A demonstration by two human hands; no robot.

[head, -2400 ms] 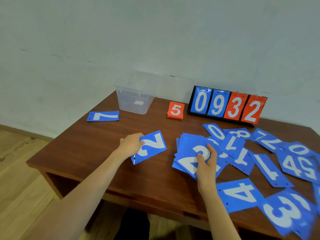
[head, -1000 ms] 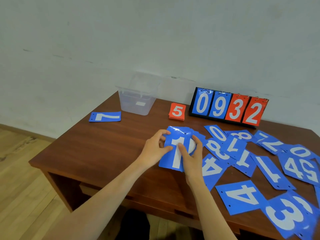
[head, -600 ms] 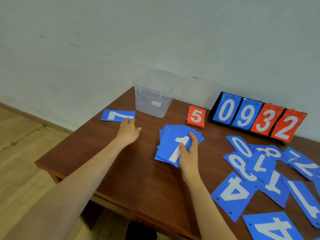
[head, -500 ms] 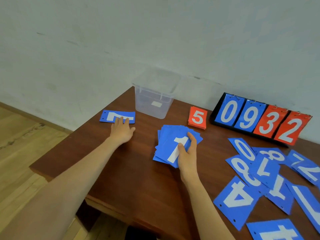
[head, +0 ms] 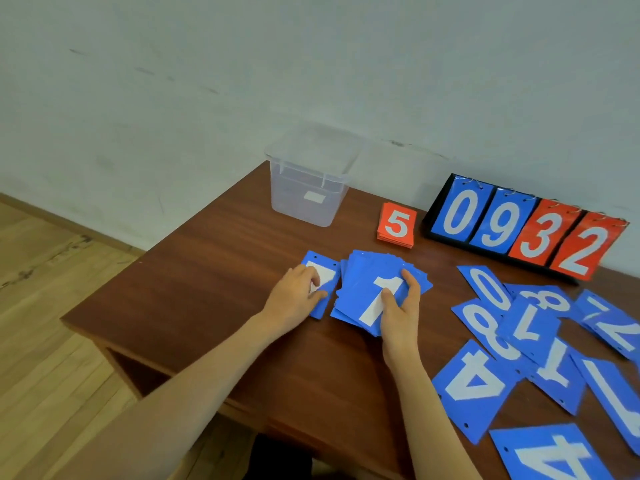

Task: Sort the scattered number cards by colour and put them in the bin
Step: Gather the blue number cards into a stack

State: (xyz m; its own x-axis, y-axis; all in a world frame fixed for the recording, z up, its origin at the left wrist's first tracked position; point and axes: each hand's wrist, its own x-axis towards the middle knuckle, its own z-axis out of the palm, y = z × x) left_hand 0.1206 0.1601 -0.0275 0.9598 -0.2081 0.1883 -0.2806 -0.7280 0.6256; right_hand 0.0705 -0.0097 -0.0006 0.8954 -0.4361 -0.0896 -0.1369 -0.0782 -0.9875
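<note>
Step in hand, as judged: adding a single blue card (head: 327,271) to the blue stack (head: 367,285), which lies on the table (head: 214,271) in front of the clear plastic bin (head: 308,188). The left hand (head: 298,296) holds that card nearer than the bin, touching the stack's left edge, fingers bent over its face. The right hand (head: 398,310) clamps the stack, thumb on the top "1", fingers round its right edge. Recommended: lay the card square on top, then tap the fanned edges flush. The red stack (head: 396,225) sits right of the bin. Loose blue cards (head: 530,330) lie further right and nearer, overlapping, some cut off by the frame. The held card's numeral is covered, and the bin's contents are indistinct.
</note>
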